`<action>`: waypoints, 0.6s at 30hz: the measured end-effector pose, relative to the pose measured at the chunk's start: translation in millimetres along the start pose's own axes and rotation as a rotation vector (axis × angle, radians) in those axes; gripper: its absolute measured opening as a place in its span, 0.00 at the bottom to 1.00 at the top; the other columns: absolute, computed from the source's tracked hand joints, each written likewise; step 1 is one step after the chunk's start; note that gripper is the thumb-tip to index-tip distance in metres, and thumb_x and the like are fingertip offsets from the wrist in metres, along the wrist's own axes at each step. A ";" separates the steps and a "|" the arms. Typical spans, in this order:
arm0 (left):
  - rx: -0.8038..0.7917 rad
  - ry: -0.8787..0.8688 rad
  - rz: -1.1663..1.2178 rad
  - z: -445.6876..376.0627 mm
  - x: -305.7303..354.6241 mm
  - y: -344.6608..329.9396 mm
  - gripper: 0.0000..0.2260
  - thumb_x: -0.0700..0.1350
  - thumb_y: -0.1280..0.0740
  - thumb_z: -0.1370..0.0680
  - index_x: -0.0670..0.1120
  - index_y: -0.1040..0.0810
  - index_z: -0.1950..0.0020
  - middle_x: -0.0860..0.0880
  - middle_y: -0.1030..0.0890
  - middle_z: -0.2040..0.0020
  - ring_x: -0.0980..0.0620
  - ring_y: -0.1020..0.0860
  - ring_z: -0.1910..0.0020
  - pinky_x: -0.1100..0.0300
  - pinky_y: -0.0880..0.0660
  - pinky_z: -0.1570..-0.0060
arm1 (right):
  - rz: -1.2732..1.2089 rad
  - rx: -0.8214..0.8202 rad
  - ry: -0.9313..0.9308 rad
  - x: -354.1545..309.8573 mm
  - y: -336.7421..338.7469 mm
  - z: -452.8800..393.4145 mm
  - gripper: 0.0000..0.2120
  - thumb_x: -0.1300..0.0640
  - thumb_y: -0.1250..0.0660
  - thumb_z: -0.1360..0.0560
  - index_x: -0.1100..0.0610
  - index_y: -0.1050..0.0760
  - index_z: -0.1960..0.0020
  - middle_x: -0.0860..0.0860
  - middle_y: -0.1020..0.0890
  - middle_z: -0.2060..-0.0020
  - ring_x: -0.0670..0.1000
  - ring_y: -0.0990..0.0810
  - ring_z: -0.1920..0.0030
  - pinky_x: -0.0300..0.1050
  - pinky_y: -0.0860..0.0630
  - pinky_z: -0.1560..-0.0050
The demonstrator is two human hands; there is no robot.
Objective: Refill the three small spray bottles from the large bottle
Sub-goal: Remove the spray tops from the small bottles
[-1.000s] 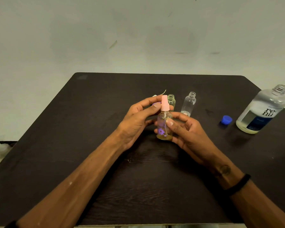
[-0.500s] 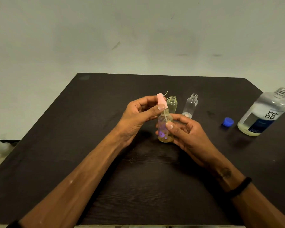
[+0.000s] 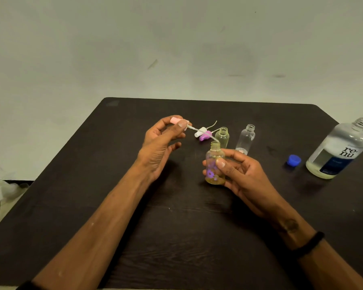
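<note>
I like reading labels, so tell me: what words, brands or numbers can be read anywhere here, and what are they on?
"re-nu": white letters on the large bottle standing at the right of the table.
Small print on that bottle's dark blue label panel: too small and blurred to read.
Flower-printed spray bottle in the right hand: purple flowers only, no text.
No other writing is visible.
</note>
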State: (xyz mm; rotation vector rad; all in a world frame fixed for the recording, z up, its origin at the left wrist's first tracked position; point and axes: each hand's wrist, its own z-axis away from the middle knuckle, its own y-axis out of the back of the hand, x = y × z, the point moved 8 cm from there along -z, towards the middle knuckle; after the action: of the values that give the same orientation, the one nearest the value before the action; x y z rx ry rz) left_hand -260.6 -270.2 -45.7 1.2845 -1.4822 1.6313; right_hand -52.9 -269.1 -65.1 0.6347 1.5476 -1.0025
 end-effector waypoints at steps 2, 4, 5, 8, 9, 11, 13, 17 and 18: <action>0.052 0.002 0.025 -5.0 -1.4 10.6 0.14 0.48 0.22 0.30 0.50 0.17 0.46 0.48 0.13 0.48 0.56 0.20 0.57 0.62 0.25 0.57 | -0.006 0.008 -0.001 -0.8 0.6 0.4 0.18 0.60 0.30 0.24 0.62 0.21 0.35 0.63 0.14 0.42 0.62 0.14 0.42 0.53 0.16 0.41; 0.118 -0.019 0.059 -10.9 -4.1 22.4 0.14 0.46 0.21 0.31 0.49 0.18 0.48 0.47 0.13 0.50 0.55 0.19 0.58 0.63 0.24 0.58 | -0.002 0.008 -0.001 -1.3 0.9 0.1 0.19 0.60 0.30 0.24 0.63 0.22 0.34 0.63 0.14 0.42 0.63 0.14 0.41 0.53 0.16 0.41; 0.159 -0.040 0.058 -13.6 -6.8 28.5 0.14 0.45 0.20 0.31 0.48 0.18 0.49 0.47 0.14 0.51 0.54 0.18 0.57 0.62 0.23 0.56 | 0.000 0.008 -0.002 -1.3 1.0 0.3 0.19 0.59 0.30 0.24 0.63 0.22 0.34 0.63 0.14 0.42 0.63 0.14 0.41 0.53 0.16 0.41; 0.295 -0.119 -0.103 -21.8 -13.2 44.7 0.11 0.38 0.19 0.28 0.45 0.19 0.52 0.46 0.13 0.55 0.52 0.17 0.57 0.57 0.19 0.51 | -0.017 0.011 0.007 -1.2 1.1 0.6 0.20 0.60 0.30 0.25 0.63 0.22 0.34 0.63 0.14 0.42 0.65 0.15 0.39 0.54 0.16 0.40; 0.332 -0.137 -0.179 -25.1 -15.6 47.2 0.10 0.37 0.19 0.28 0.44 0.18 0.53 0.46 0.13 0.55 0.52 0.15 0.57 0.56 0.18 0.50 | -0.018 0.013 0.011 -1.5 1.0 0.0 0.20 0.60 0.30 0.25 0.63 0.22 0.34 0.63 0.14 0.42 0.65 0.15 0.39 0.54 0.16 0.40; 0.393 -0.177 -0.355 -32.4 -17.2 45.8 0.09 0.39 0.18 0.28 0.43 0.17 0.55 0.48 0.12 0.56 0.53 0.13 0.55 0.58 0.17 0.49 | -0.004 0.014 0.019 -1.6 2.4 -0.1 0.19 0.60 0.29 0.25 0.63 0.22 0.35 0.63 0.14 0.42 0.65 0.15 0.40 0.55 0.16 0.40; 0.430 -0.234 -0.567 -41.6 -15.1 36.7 0.09 0.44 0.18 0.28 0.46 0.17 0.54 0.52 0.13 0.57 0.57 0.14 0.57 0.63 0.19 0.54 | 0.030 0.015 0.038 -1.0 4.8 -0.3 0.20 0.59 0.27 0.26 0.62 0.22 0.35 0.62 0.14 0.43 0.65 0.15 0.40 0.58 0.17 0.38; 0.428 -0.258 -0.754 -68.4 -21.1 18.8 0.11 0.50 0.20 0.27 0.50 0.18 0.49 0.57 0.14 0.56 0.58 0.15 0.54 0.58 0.18 0.50 | 0.075 0.068 0.110 -0.2 13.1 -1.7 0.33 0.46 0.15 0.34 0.60 0.21 0.35 0.62 0.14 0.43 0.66 0.15 0.41 0.66 0.21 0.35; 0.416 -0.242 -0.788 -76.0 -24.6 15.1 0.11 0.50 0.21 0.27 0.51 0.18 0.49 0.58 0.15 0.57 0.56 0.15 0.53 0.55 0.18 0.48 | 0.098 0.090 0.127 -1.3 15.4 -1.5 0.34 0.47 0.15 0.35 0.60 0.21 0.36 0.62 0.14 0.44 0.65 0.15 0.41 0.66 0.21 0.35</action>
State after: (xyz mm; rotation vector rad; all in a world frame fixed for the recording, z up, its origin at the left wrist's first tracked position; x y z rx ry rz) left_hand -285.2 -196.0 -67.9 2.0187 -0.5899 1.2874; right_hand -40.6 -260.0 -67.8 0.8431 1.5723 -0.9773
